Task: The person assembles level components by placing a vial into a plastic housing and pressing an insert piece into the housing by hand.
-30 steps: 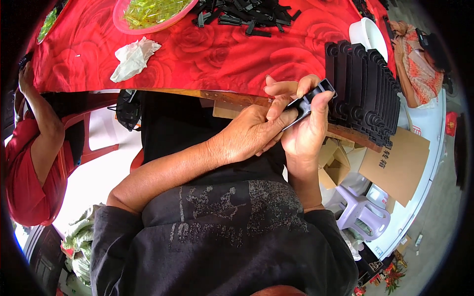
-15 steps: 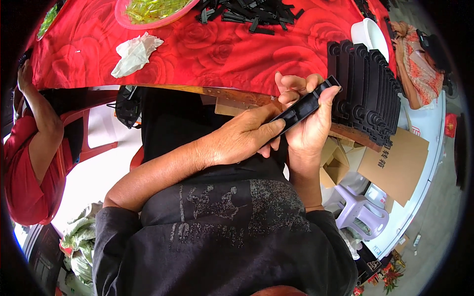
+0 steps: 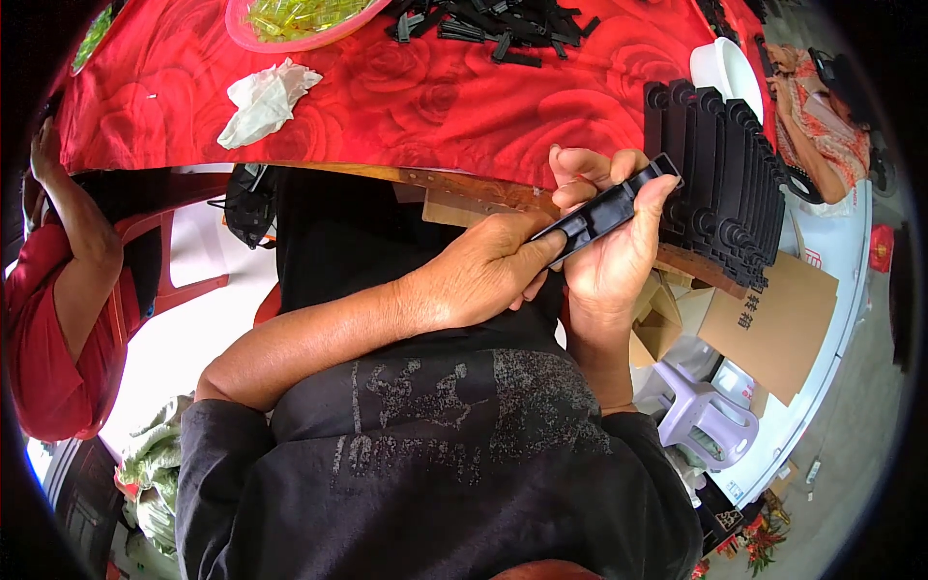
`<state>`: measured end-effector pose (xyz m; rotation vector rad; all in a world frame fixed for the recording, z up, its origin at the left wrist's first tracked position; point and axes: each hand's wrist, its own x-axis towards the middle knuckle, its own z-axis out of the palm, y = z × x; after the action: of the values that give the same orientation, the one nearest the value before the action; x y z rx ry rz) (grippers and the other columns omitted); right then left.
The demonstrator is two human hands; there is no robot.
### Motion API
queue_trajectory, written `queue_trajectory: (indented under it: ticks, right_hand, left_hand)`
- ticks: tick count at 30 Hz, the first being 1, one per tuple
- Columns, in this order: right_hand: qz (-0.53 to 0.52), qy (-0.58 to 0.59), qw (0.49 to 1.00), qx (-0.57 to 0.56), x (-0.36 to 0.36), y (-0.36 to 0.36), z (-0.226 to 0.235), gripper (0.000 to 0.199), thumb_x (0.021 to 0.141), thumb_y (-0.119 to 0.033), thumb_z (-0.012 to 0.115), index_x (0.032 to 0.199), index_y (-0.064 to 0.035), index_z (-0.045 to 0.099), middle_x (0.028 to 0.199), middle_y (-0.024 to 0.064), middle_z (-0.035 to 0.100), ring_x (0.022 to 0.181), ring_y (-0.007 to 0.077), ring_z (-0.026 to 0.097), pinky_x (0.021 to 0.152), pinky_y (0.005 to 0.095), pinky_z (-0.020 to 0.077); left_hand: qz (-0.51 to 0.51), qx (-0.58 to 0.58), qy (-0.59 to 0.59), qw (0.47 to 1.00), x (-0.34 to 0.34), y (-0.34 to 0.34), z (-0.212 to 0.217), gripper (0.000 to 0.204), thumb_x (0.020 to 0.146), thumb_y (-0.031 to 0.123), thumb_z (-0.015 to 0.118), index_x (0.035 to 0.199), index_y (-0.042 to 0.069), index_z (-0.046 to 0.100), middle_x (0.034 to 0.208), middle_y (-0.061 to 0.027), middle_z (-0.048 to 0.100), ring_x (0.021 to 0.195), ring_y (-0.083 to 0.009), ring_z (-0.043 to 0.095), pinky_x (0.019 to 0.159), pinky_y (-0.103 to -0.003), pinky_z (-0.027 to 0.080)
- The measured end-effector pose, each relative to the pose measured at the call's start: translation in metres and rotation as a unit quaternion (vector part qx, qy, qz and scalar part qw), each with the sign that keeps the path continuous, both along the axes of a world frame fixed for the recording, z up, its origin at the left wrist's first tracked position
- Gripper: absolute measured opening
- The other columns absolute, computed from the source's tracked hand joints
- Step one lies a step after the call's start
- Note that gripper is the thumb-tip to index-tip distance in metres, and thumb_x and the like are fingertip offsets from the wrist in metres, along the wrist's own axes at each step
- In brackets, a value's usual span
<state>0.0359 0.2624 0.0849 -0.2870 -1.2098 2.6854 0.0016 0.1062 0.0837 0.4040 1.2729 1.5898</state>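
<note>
Hands meet just below the table edge: your right hand [image 3: 609,251] wraps around a black plastic bar [image 3: 607,208], held slanted, while your left hand [image 3: 478,280] pinches its lower end with thumb and fingers. Just right of them, a row of black parts [image 3: 720,179] stands on the red tablecloth [image 3: 406,106]; a crumpled tissue [image 3: 263,97] lies well left.

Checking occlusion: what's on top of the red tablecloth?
On the red tablecloth: crumpled tissue, pink dish of yellow bits, loose black parts, a row of black parts. The tabletop underneath is covered.
</note>
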Motion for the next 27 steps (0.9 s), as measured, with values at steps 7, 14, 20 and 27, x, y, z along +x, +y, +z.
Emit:
queue_trajectory:
  ticks: [7, 14, 20, 27]
  right_hand:
    - [-0.020, 0.011, 1.000, -0.009, 0.003, -0.009, 0.005, 0.049, 0.096, -0.058, 0.043, 0.094, -0.0092, 0.043, 0.108, 0.0339, 0.062, 0.073, 0.0302, 0.071, 0.079, 0.0387, 0.0573]
    - [-0.020, 0.026, 0.999, -0.006, 0.002, -0.012, 0.008, 0.050, 0.097, -0.059, 0.039, 0.096, -0.0087, 0.043, 0.105, 0.0357, 0.063, 0.065, 0.0265, 0.069, 0.088, 0.0421, 0.0536]
    - [-0.014, 0.040, 0.998, 0.042, 0.005, -0.020, 0.020, 0.052, 0.098, -0.059, 0.035, 0.102, -0.0075, 0.044, 0.104, 0.0344, 0.064, 0.056, 0.0222, 0.064, 0.087, 0.0391, 0.0525]
    - [0.009, 0.046, 0.997, 0.063, 0.006, -0.025, 0.029, 0.057, 0.096, -0.062, 0.038, 0.108, -0.0064, 0.045, 0.105, 0.0352, 0.063, 0.057, 0.0254, 0.067, 0.087, 0.0377, 0.0527]
  left_hand:
    - [-0.005, -0.022, -0.005, 1.000, 0.001, 0.000, 0.005, 0.033, 0.102, 0.028, 0.044, 0.095, -0.002, 0.057, 0.060, -0.0014, 0.052, 0.051, -0.0103, 0.052, 0.049, -0.028, 0.043]
    - [0.017, -0.026, -0.033, 0.999, 0.003, -0.001, 0.013, 0.035, 0.102, 0.029, 0.044, 0.088, 0.000, 0.059, 0.059, -0.0018, 0.052, 0.051, -0.0100, 0.051, 0.049, -0.028, 0.043]
    - [0.025, -0.012, -0.097, 0.995, 0.009, -0.003, 0.018, 0.031, 0.102, 0.023, 0.047, 0.119, -0.001, 0.054, 0.071, 0.0018, 0.047, 0.059, -0.0071, 0.045, 0.052, -0.020, 0.037]
    - [0.025, 0.017, -0.126, 0.992, 0.008, -0.007, 0.020, 0.046, 0.097, 0.016, 0.051, 0.138, -0.001, 0.043, 0.076, 0.0048, 0.041, 0.066, -0.0063, 0.045, 0.053, -0.019, 0.036]
